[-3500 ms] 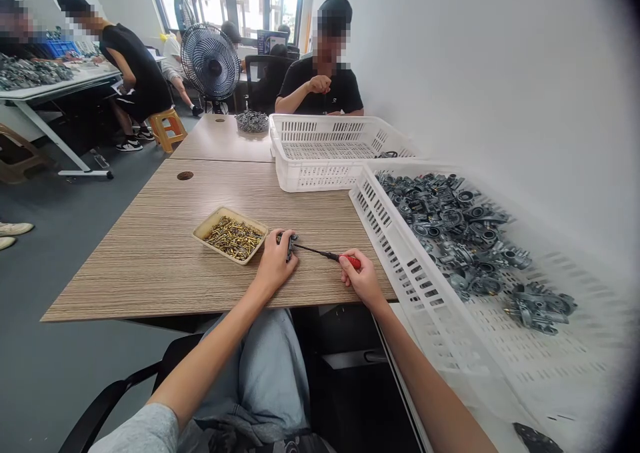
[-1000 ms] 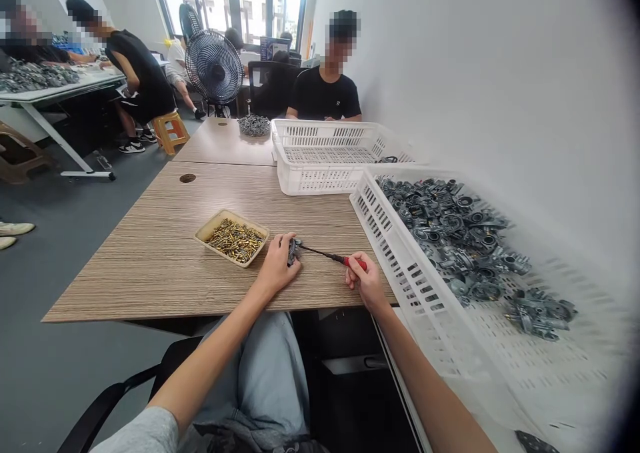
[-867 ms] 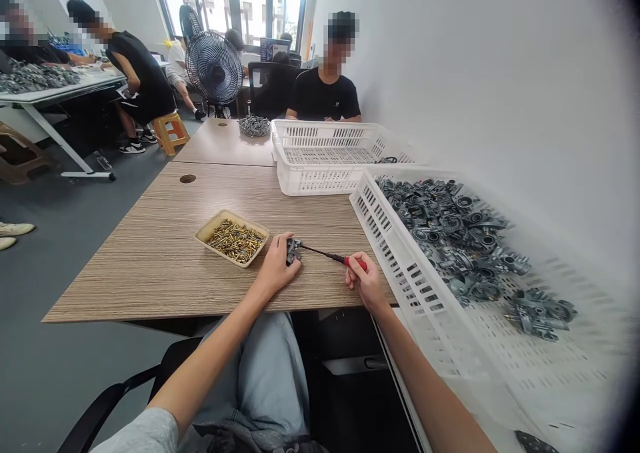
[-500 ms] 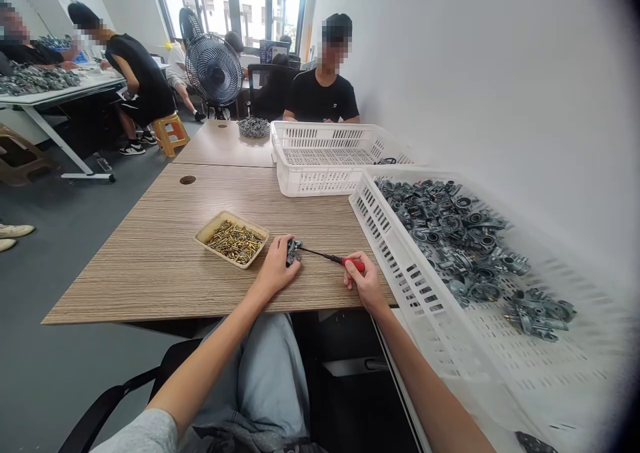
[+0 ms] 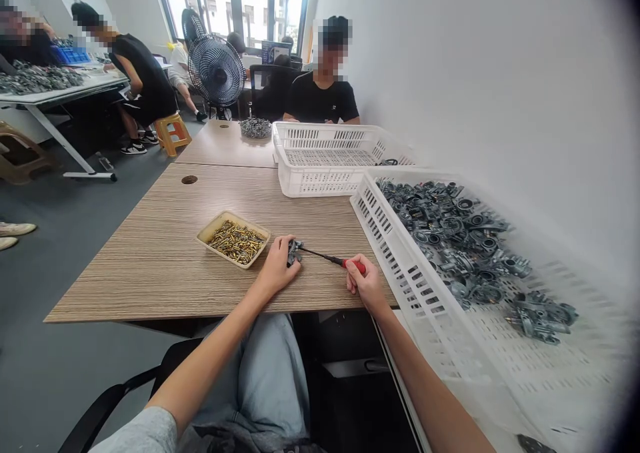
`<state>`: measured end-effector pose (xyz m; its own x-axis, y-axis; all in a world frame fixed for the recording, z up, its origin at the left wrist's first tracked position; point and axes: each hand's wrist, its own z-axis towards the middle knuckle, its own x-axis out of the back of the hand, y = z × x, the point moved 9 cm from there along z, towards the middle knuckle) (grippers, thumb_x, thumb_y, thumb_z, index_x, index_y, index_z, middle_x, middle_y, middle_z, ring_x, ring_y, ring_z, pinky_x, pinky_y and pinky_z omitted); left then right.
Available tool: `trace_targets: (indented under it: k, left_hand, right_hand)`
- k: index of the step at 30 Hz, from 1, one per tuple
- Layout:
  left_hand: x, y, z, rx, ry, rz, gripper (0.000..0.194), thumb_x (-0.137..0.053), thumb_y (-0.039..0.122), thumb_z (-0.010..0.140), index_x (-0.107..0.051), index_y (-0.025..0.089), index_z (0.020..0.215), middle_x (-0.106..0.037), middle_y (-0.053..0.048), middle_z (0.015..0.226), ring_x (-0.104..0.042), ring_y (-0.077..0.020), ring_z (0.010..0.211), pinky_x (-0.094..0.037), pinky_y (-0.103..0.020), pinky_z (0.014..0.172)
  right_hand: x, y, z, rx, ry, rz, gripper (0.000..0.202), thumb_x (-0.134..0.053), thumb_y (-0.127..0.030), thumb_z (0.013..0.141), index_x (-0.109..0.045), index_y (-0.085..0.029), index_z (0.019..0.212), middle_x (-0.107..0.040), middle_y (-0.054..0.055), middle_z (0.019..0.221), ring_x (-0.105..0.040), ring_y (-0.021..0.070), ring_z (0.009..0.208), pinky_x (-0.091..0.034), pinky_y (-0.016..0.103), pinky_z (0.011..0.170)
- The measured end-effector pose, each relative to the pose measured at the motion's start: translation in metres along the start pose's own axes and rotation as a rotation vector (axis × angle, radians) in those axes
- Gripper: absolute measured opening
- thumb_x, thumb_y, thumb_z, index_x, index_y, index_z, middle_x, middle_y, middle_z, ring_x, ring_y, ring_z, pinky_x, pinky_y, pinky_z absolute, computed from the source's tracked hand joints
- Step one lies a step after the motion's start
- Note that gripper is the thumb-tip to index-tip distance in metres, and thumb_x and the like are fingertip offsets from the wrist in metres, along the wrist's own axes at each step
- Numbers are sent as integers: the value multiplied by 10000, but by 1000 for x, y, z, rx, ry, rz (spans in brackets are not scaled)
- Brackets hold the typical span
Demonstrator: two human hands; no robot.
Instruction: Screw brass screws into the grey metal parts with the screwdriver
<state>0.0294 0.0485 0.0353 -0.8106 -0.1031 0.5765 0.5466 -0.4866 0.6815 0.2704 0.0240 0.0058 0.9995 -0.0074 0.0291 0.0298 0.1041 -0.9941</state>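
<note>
Jutting from left grip [image 5: 277, 266]: metal part [image 5: 295, 253]

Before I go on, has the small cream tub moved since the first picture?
No; the cream tub sits unshifted relative to the round hole in the table.

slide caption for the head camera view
Left hand grips a grey metal part while the right hand points a red-handled screwdriver at it.

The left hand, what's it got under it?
A grey metal piece peeks out from under the left hand, and the screwdriver points at it. The hand covers the rest of the piece, so I can't see that part.
</note>
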Motion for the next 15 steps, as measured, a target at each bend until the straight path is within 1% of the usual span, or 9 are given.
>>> trace_targets:
  k: [2, 6, 8, 10, 13, 15]
  left_hand:
    - [0, 2, -1, 2, -11, -22, 603, -603, 154, 834, -408, 181, 1404, -536, -149, 1352, -521, -279, 1330, -406, -476, 1197]
    - [-1, 4, -3, 35, -76, -114, 829, -673, 241, 827, -236, 210, 1531, -483, -171, 1484, -480, -287, 1431, -390, -483, 1216]
    - [-2, 2, -4, 68, -105, -139, 902, -689, 255, 821, -186, 210, 1569, -493, -181, 1501, -488, -292, 1441, -399, -486, 1211]
    - [-3, -1, -3, 92, -121, -142, 893, -699, 271, 823, -224, 198, 1575, -528, -183, 1494, -516, -303, 1423, -405, -494, 1206]
    - [-4, -6, -2, 129, -119, -140, 769, -753, 340, 817, -414, 193, 1491, -586, -160, 1454, -574, -316, 1359, -440, -499, 1181]
    - [-4, -8, -1, 142, -102, -131, 727, -804, 403, 796, -500, 188, 1420, -613, -152, 1407, -597, -320, 1318, -464, -503, 1156]
  right_hand:
    - [2, 3, 1, -20, 35, 51, 384, -731, -566, 904, -529, -248, 828, -430, -95, 478, -452, 117, 405, -333, 208, 381]
    - [9, 5, 3, -69, 124, 213, 415, -784, -561, 853, -513, -249, 813, -411, -93, 529, -480, 117, 446, -337, 202, 388]
    - [11, 5, 3, -88, 146, 266, 423, -801, -549, 840, -506, -249, 803, -408, -90, 541, -483, 115, 457, -340, 204, 395]
    - [13, 5, 3, -100, 154, 282, 417, -803, -540, 842, -507, -249, 802, -405, -85, 549, -492, 118, 467, -351, 211, 400]
    - [18, 7, 3, -118, 178, 312, 426, -803, -546, 839, -498, -252, 795, -397, -80, 555, -505, 123, 480, -354, 220, 396]
    - [22, 11, 5, -127, 205, 363, 451, -822, -544, 817, -480, -253, 781, -389, -79, 557, -497, 120, 481, -361, 222, 395]
